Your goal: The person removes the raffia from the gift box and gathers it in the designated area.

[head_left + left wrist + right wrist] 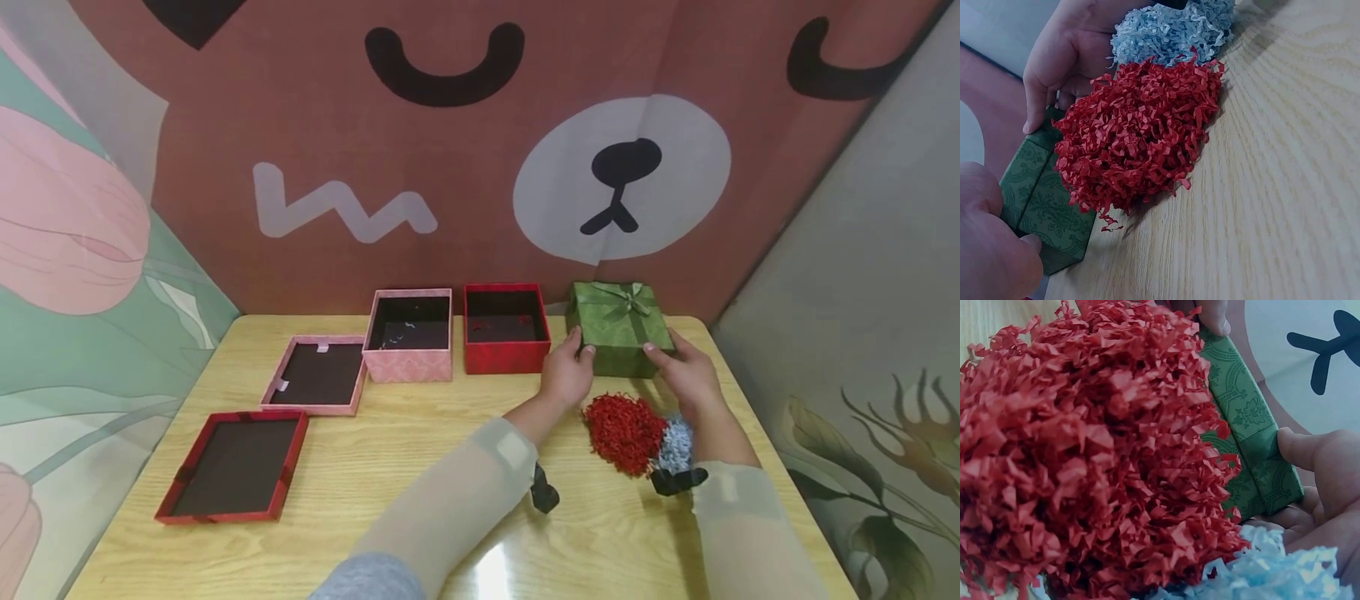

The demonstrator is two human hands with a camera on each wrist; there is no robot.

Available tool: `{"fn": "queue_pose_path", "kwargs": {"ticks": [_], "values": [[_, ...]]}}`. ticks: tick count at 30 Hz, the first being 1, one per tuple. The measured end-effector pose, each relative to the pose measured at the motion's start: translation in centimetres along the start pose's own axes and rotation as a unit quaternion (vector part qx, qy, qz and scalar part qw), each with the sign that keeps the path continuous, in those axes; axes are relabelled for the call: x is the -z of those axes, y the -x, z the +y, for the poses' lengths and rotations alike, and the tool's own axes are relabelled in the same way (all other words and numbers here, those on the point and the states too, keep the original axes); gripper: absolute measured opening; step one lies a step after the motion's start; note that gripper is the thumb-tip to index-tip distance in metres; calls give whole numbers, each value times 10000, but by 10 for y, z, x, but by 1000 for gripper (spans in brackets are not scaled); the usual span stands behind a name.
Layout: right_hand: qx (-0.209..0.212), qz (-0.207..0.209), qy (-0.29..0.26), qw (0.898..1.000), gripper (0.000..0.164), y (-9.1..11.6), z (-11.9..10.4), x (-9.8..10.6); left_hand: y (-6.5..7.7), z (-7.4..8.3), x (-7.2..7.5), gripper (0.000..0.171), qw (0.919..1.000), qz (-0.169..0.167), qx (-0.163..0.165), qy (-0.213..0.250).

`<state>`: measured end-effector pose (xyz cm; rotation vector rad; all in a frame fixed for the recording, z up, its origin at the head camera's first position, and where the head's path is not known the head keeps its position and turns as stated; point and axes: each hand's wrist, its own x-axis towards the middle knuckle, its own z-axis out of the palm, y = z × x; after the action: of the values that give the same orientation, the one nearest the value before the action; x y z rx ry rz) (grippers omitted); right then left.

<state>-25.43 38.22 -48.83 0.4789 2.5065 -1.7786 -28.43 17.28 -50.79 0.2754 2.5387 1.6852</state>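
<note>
A green gift box (621,329) with a ribbon bow on its lid stands at the back right of the table. My left hand (566,377) grips its left front corner, and my right hand (692,377) grips its right side, thumb toward the front edge. In the left wrist view, both hands flank the patterned green box (1054,206). A heap of red shredded paper (624,433) lies just in front of the box and covers part of it in both wrist views. Light blue shredded paper (677,443) touches the heap, near my right wrist.
Left of the green box stand an uncovered red box (507,358) and an uncovered pink box (408,365) with a few paper scraps inside. A pink lid (358,392) and a red lid (217,518) lie inside up at the left. A printed cloth rises behind the table (390,475).
</note>
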Motion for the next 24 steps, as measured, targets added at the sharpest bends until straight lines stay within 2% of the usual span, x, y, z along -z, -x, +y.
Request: {"fn": "queue_pose_path", "kwargs": {"ticks": [9,16,24], "values": [[-54,45,122,9999,90,6,-10,4,3,7,3,54,9996,-29,155,239],[137,80,423,9990,90,15,-21,9,6,14,8,55,9993,248,-101,263],[199,70,456,9987,91,24,-28,9,8,16,15,53,9980,519,-312,168]]}}
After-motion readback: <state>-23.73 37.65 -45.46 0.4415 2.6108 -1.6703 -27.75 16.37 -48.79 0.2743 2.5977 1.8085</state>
